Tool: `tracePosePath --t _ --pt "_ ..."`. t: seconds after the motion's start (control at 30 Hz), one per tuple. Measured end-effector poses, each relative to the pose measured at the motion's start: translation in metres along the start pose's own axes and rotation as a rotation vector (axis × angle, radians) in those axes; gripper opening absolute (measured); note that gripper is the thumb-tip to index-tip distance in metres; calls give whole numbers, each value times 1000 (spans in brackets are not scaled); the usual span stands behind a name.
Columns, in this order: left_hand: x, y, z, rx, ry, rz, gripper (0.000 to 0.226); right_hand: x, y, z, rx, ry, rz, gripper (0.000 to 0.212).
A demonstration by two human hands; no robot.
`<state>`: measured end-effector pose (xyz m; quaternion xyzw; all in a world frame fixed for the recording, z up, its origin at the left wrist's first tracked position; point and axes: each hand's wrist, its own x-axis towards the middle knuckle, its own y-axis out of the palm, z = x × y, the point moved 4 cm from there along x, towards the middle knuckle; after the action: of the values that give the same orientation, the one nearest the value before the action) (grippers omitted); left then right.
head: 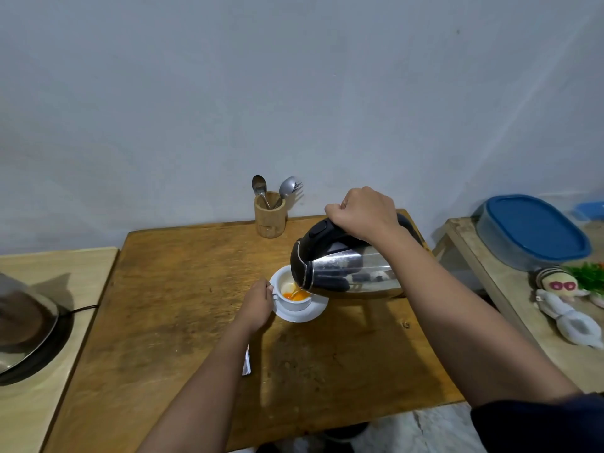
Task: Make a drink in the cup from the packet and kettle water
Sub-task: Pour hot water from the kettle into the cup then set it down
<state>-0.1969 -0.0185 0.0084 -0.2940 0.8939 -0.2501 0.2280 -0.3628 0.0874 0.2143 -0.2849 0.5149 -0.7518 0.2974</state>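
On the wooden surface (196,289), our right hand (364,212) grips the tilted kettle (346,269); our left hand (258,304) pinches the cup (292,291) handle. Orange liquid shows inside; the packet (247,362) lies nearby. Filling and stirring remain.

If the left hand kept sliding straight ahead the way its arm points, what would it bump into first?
The left hand already grips the handle of the white cup on its saucer, so the cup comes first. Just beyond hangs the tilted kettle, held by the right hand.
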Motion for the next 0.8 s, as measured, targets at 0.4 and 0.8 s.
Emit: tracePosePath --t 0.4,0.8 --pt "2 -2 0 23 6 4 24 2 0 2 -32 -10 5 42" --pt "5 -2 2 -48 -65 1 27 4 -1 -1 -47 22 -10 40"
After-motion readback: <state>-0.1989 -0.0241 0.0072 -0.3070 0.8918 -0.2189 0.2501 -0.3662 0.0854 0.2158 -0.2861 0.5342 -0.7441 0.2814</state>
